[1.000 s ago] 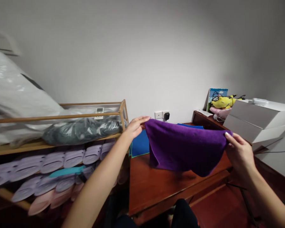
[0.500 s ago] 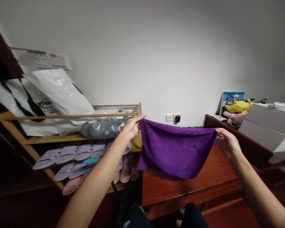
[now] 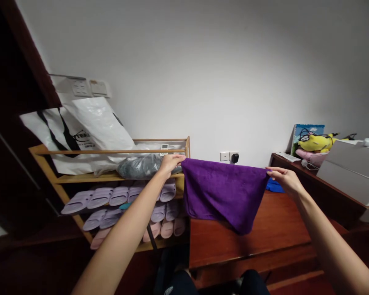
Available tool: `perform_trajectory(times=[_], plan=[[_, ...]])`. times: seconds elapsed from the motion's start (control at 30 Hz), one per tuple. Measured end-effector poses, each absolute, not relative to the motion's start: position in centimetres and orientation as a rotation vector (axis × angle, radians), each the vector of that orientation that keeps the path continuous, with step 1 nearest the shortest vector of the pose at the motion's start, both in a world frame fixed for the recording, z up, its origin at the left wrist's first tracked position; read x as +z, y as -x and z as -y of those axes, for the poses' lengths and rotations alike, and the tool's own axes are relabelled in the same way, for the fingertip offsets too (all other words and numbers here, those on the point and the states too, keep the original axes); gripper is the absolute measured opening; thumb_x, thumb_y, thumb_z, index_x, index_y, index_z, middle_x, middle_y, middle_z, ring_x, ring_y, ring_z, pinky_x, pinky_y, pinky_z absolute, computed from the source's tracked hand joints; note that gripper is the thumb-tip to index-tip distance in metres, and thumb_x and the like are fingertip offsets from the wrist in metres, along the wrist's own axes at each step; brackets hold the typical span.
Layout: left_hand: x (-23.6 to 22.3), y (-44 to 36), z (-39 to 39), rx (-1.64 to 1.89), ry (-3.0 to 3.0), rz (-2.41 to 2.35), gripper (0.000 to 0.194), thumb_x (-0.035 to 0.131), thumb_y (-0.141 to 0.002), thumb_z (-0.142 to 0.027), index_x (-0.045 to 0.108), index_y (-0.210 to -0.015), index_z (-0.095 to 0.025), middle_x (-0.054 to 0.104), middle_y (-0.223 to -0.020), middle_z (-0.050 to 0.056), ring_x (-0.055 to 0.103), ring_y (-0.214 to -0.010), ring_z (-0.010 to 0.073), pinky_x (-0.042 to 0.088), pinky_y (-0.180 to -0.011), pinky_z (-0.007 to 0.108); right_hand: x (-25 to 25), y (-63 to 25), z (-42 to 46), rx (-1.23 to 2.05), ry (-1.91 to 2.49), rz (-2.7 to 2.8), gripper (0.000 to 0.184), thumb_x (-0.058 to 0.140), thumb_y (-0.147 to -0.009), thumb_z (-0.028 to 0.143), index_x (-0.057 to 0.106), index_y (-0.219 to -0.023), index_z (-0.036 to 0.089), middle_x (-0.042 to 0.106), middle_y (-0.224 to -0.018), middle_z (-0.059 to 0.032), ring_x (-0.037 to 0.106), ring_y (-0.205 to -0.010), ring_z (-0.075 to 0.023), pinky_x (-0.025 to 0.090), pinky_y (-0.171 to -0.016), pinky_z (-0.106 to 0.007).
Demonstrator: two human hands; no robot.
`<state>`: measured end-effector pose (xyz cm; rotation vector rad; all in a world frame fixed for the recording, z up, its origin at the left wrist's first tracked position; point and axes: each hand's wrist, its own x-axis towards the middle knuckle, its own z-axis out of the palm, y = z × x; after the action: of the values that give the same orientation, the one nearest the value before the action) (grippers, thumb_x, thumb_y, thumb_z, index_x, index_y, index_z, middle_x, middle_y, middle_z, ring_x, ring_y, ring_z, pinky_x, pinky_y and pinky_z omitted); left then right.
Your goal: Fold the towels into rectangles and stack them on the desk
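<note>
A purple towel hangs spread between my two hands, above a reddish-brown wooden table. Its upper left corner is pinched in my left hand, in front of the right end of the shoe rack. At the upper right corner, my right hand grips the cloth between thumb and fingers. The towel's lower edge droops, lowest toward the right. Part of a blue item shows on the table behind the towel; the rest of it is hidden.
Left of the table, a wooden shoe rack holds several slippers, white bags and a grey plastic-wrapped bundle. On the right, a dark cabinet bears a yellow plush toy and white boxes. A black plug sits in the wall.
My hands have come slightly closer together, and the towel's top edge has sagged less evenly, its lower right now hanging in a point. The view has shifted left, and more of the blue item shows.
</note>
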<state>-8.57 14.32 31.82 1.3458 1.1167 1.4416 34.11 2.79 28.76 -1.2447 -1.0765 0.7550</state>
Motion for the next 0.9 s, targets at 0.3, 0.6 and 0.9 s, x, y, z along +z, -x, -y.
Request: perform_trajectory(times=[0.3,0.6,0.9], plan=[[31.0,8.9,-14.6,1.322,-1.276,-1.043,0.032,0.085,-0.046,-0.023,0.072,-0.074,-0.015,0.07,-0.068,0.005,0.057,-0.055,0.0098,0.038,-0.05,0.02,27.1,-33.4,-4.3,0.645,1.178,0.994,0.046,0.079,-0.051,0.043,0.072,-0.088,0.016,0.062,-0.057,0.0031,0.046,-0.052,-0.0082,0.039,-0.053,-0.026],[31.3,9.9,-13.9,1.257,-1.427,-1.062,0.032,0.084,-0.047,-0.03,0.073,-0.074,-0.015,0.071,-0.071,0.006,0.059,-0.06,0.0122,0.041,-0.056,0.023,28.1,-34.1,-4.7,0.568,1.248,1.073,0.044,0.079,-0.049,0.04,0.073,-0.085,0.016,0.072,-0.073,-0.0046,0.059,-0.066,-0.0161,0.044,-0.062,-0.031],[32.6,10.1,-11.9,1.265,-1.855,-1.248,0.014,0.079,-0.049,-0.029,0.067,-0.052,-0.022,0.064,-0.052,-0.001,0.056,-0.059,0.0182,0.038,-0.057,0.027,29.5,-34.3,-3.4,0.003,1.486,1.28,0.026,0.066,-0.064,0.047,0.072,-0.077,0.025,0.072,-0.073,-0.003,0.065,-0.075,-0.025,0.046,-0.074,-0.038]])
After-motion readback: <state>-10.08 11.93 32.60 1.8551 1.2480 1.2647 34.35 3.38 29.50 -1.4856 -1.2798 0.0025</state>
